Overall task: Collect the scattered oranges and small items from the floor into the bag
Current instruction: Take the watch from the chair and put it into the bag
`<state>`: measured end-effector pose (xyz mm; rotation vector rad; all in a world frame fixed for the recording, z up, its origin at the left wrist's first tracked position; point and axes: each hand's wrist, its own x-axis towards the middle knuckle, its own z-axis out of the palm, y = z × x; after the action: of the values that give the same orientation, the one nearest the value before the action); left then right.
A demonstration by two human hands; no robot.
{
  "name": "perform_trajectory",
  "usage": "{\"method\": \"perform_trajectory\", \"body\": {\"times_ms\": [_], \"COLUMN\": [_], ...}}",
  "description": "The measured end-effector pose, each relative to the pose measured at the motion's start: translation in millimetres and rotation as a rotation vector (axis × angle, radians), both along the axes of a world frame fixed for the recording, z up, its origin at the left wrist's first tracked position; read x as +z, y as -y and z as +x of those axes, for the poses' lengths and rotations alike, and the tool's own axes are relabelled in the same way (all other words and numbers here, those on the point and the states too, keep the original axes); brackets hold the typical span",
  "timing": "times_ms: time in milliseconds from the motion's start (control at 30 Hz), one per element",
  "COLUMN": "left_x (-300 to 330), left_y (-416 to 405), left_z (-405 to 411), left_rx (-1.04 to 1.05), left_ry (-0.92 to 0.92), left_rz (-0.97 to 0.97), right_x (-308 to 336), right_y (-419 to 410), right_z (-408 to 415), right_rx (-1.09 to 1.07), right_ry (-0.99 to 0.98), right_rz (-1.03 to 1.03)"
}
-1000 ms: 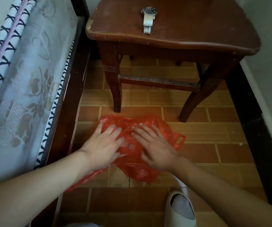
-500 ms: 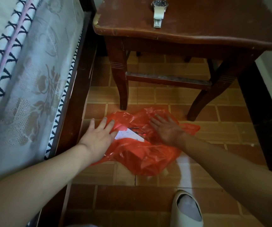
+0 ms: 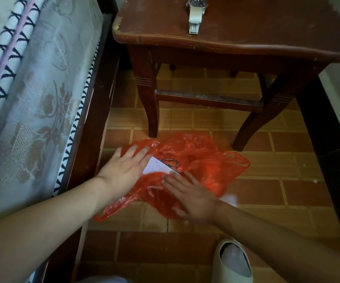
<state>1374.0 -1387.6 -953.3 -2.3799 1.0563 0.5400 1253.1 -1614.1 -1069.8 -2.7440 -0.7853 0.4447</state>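
A crumpled orange-red plastic bag (image 3: 210, 164) lies flat on the tiled floor in front of a wooden stool. A white card (image 3: 158, 168) with a dark looped cord (image 3: 171, 161) shows in the bag's middle. My left hand (image 3: 124, 170) lies with straight fingers on the bag's left side, its fingertips beside the card. My right hand (image 3: 191, 198) presses flat on the bag's near part, fingers straight and pointing left toward the card. No oranges are in view.
A dark wooden stool (image 3: 232, 43) stands just behind the bag, with a wristwatch (image 3: 195, 13) on its seat. A bed with a lace cover (image 3: 32, 88) and dark frame runs along the left. A pale slipper (image 3: 233, 262) is at the bottom right. A dark skirting board (image 3: 328, 152) borders the right.
My right hand has slid from the bag's far right side back toward me onto its near part. The white card and cord are more exposed. My left hand has barely moved.
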Motion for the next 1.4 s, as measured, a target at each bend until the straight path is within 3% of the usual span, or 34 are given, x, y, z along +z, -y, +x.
{"method": "perform_trajectory", "body": {"times_ms": [367,500,600,867,967,1100,1400], "left_x": [-1,0,0,3,2,3,2], "left_y": [0,3,5,7,8,10,9], "left_z": [-2,-7,-9,-10,-9,-11,-12], "left_rx": [-0.013,-0.023,-0.04,-0.034,-0.034,-0.039,-0.037], "left_ry": [-0.049,-0.051,-0.037,-0.059,-0.067,-0.076,-0.06], "left_rz": [0.031,0.022,0.034,0.046,0.03,0.022,0.039], "right_x": [-11,-12,-9,-35,-36,-21,-12], "right_y": [-29,-35,-31,-20,-25,-18,47], "right_z": [-56,-44,-21,-45,-57,-24,-11], "right_rx": [0.098,0.091,0.015,0.202,0.225,0.062,-0.098], "right_ry": [-0.433,-0.091,0.028,-0.221,-0.147,0.048,-0.066], "right_rz": [0.064,0.064,-0.005,-0.153,-0.115,-0.069,-0.307]}}
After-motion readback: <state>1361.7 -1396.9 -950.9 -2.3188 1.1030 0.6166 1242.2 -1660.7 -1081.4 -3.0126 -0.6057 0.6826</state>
